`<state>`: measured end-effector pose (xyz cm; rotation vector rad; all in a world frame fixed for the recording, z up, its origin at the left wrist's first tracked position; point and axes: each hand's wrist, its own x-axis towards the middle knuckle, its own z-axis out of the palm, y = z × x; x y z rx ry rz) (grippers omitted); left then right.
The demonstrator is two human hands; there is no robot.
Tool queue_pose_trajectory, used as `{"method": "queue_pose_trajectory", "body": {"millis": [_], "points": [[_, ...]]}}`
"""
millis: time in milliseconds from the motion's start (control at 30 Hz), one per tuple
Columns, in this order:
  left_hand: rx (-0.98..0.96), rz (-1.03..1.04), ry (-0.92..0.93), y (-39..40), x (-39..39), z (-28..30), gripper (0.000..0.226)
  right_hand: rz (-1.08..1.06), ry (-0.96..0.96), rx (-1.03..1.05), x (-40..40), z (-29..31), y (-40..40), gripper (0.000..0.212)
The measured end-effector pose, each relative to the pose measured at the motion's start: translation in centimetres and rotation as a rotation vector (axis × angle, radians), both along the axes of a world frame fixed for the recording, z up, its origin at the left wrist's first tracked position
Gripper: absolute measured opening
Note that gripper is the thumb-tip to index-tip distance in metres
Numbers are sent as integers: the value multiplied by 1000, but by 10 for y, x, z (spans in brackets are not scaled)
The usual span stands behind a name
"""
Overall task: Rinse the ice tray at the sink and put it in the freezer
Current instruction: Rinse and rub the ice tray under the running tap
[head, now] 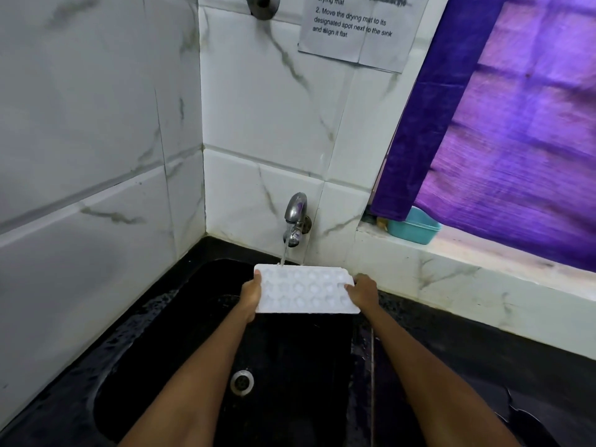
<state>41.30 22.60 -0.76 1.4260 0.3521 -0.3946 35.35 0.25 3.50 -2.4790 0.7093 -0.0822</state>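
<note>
Ice tray gripped by left hand, right hand under running tap.

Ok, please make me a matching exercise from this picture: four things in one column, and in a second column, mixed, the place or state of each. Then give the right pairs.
Things
1. white plastic ice tray
2. chrome wall tap
3. turquoise plastic tub
4. round metal drain

Places or states
A. on the window ledge, partly behind the purple curtain
B. in the floor of the black sink
C. held at both short ends, by the left hand and the right hand
D. running, with water falling on the tray's far edge

Pairs: 1-C, 2-D, 3-A, 4-B
</note>
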Motion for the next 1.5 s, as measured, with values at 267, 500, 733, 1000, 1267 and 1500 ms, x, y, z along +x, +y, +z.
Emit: {"method": "queue_pose_trajectory", "body": {"millis": [267,500,733,1000,1267,1500], "points": [[77,185,-66,-34,17,7,54,314,-111,-521,13,11,45,53],[-19,184,-87,-37,21,12,49,577,-35,-461,24,-6,115,38],[20,170,-109,-31,21,17,48,572,7,-522,28,7,119,40],[149,212,-91,-22,17,12,53,674,112,-510,26,16,118,40],[211,225,-142,-8,7,14,53,721,176,-450,27,12,128,46],[245,192,-150,-5,-1,16,55,732,190,-485,22,12,128,55]]}}
